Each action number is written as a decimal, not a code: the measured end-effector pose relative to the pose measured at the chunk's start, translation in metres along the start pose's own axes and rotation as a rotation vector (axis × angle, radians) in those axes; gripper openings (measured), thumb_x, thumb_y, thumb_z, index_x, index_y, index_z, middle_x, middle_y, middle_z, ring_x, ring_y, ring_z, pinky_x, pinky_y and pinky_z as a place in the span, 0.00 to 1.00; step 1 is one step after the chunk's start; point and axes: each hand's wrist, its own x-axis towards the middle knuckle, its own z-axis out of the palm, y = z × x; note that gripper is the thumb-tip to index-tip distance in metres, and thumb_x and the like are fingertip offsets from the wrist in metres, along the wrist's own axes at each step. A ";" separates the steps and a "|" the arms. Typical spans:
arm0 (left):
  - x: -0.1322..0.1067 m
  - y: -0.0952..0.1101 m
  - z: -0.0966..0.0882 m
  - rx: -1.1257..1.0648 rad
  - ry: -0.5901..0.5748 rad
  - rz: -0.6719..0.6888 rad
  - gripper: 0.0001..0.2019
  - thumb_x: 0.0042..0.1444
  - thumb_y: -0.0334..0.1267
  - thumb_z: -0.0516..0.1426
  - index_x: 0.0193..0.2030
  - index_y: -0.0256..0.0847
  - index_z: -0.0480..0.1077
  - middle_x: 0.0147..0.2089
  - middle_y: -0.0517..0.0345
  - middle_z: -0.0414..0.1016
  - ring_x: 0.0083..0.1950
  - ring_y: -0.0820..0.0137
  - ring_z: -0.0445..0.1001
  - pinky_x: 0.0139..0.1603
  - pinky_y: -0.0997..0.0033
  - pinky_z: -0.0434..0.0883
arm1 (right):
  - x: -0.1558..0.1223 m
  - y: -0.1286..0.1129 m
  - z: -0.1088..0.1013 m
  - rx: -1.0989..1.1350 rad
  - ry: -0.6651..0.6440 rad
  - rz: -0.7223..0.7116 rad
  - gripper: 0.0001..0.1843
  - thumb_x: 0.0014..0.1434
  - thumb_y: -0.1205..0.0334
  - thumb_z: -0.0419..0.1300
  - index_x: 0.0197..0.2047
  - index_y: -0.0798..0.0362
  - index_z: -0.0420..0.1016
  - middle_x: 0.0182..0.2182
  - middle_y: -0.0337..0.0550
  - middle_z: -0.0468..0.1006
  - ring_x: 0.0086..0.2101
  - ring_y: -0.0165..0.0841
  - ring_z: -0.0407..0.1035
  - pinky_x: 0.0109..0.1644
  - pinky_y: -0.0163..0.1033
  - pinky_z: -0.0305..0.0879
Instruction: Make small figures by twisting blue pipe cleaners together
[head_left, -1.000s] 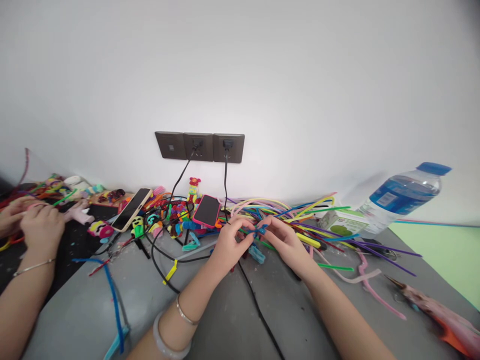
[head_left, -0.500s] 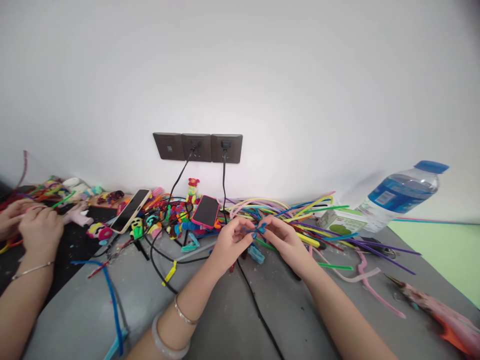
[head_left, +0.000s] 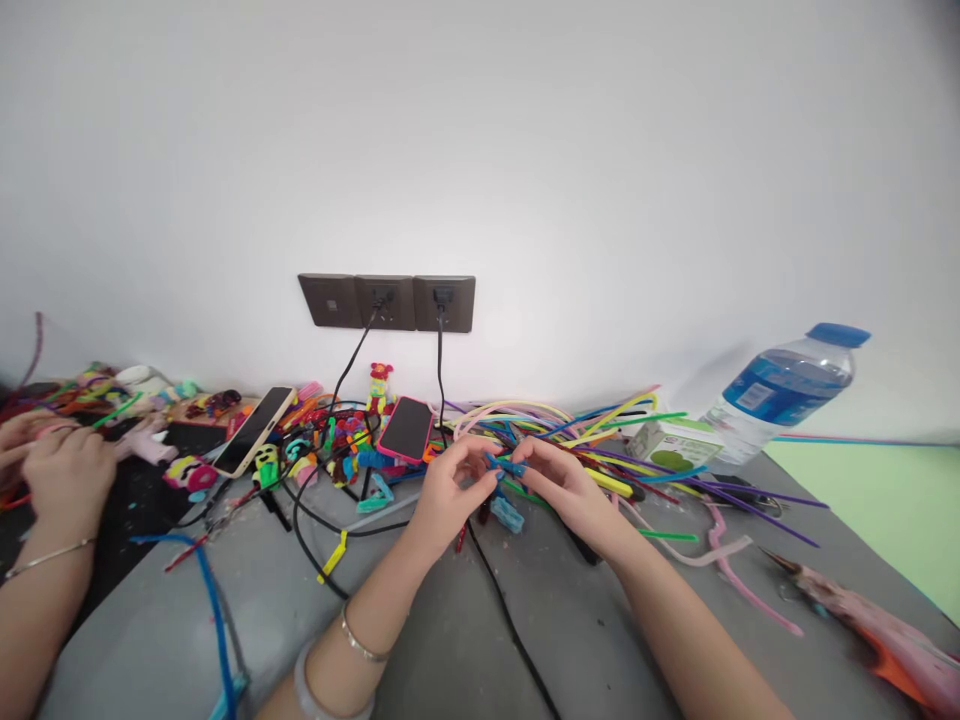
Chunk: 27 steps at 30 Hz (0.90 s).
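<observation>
A small piece of blue pipe cleaner (head_left: 505, 466) is pinched between the fingertips of both hands, over the grey table. My left hand (head_left: 456, 490) grips its left end with bent fingers. From the other side, my right hand (head_left: 562, 488) closes thumb and forefinger on it. Just below the fingers is a lighter blue fuzzy piece (head_left: 507, 514); I cannot tell whether it is joined to the held one. Behind my hands spreads a pile of long coloured pipe cleaners (head_left: 555, 412). A phone in a pink case (head_left: 406, 430) lies close to my left hand.
At the right stand a water bottle (head_left: 787, 390) and a green-and-white box (head_left: 675, 445), with a pink hot glue gun (head_left: 862, 610) nearer. Black cables (head_left: 510, 610) cross the table. Another person's hand (head_left: 67, 470) works at the left, near a second phone (head_left: 256, 430).
The view has shifted slightly, so most things sit a little further left. The blue piece shows more plainly between my fingertips, whose hold has changed slightly.
</observation>
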 end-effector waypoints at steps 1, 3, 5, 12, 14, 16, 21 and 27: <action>0.001 0.000 -0.001 0.013 0.013 -0.005 0.09 0.54 0.33 0.59 0.43 0.39 0.72 0.38 0.56 0.73 0.34 0.74 0.69 0.37 0.75 0.70 | 0.001 0.002 -0.002 -0.005 -0.005 -0.004 0.06 0.57 0.58 0.57 0.35 0.51 0.71 0.30 0.39 0.70 0.29 0.31 0.63 0.33 0.36 0.61; 0.002 0.000 -0.003 0.039 0.050 -0.015 0.09 0.54 0.33 0.59 0.42 0.39 0.73 0.37 0.56 0.74 0.34 0.73 0.70 0.37 0.74 0.70 | 0.002 0.006 -0.006 -0.031 -0.007 -0.016 0.08 0.57 0.62 0.53 0.34 0.51 0.73 0.30 0.40 0.72 0.29 0.32 0.63 0.34 0.37 0.62; 0.003 0.001 -0.006 0.078 0.084 -0.016 0.08 0.54 0.33 0.58 0.42 0.38 0.74 0.36 0.56 0.75 0.34 0.72 0.71 0.36 0.74 0.70 | 0.004 0.010 -0.011 -0.073 0.009 -0.022 0.10 0.54 0.65 0.51 0.30 0.51 0.73 0.29 0.41 0.73 0.29 0.33 0.64 0.34 0.38 0.62; 0.003 0.006 -0.008 0.328 0.020 0.048 0.11 0.53 0.28 0.57 0.42 0.40 0.75 0.40 0.56 0.80 0.35 0.71 0.74 0.39 0.72 0.70 | 0.004 0.008 -0.011 -0.176 0.102 -0.012 0.10 0.57 0.58 0.54 0.39 0.52 0.72 0.29 0.40 0.73 0.27 0.31 0.64 0.30 0.36 0.61; 0.003 0.005 -0.007 0.366 -0.013 0.062 0.12 0.52 0.27 0.57 0.42 0.41 0.76 0.41 0.56 0.80 0.36 0.71 0.74 0.40 0.71 0.70 | 0.003 0.007 -0.009 -0.243 0.059 0.009 0.09 0.57 0.57 0.57 0.36 0.52 0.72 0.27 0.39 0.72 0.26 0.31 0.63 0.30 0.36 0.60; 0.002 0.004 -0.005 0.355 -0.032 0.055 0.13 0.53 0.27 0.57 0.44 0.41 0.76 0.41 0.56 0.80 0.36 0.71 0.74 0.40 0.71 0.70 | 0.003 0.008 -0.007 -0.277 0.016 0.030 0.08 0.56 0.56 0.58 0.33 0.53 0.71 0.25 0.38 0.70 0.26 0.30 0.62 0.30 0.36 0.58; 0.001 0.000 0.000 0.094 0.011 -0.026 0.21 0.54 0.31 0.58 0.55 0.41 0.68 0.38 0.56 0.77 0.37 0.70 0.74 0.38 0.72 0.70 | 0.002 0.012 -0.002 -0.171 -0.088 0.086 0.12 0.56 0.52 0.60 0.32 0.53 0.70 0.27 0.38 0.70 0.27 0.30 0.63 0.31 0.35 0.59; 0.003 0.000 0.004 -0.087 0.009 -0.146 0.07 0.49 0.35 0.61 0.35 0.38 0.70 0.33 0.58 0.71 0.33 0.73 0.69 0.34 0.75 0.68 | 0.000 0.010 0.002 -0.057 -0.107 0.093 0.16 0.57 0.48 0.60 0.33 0.53 0.72 0.29 0.40 0.72 0.30 0.31 0.65 0.34 0.36 0.63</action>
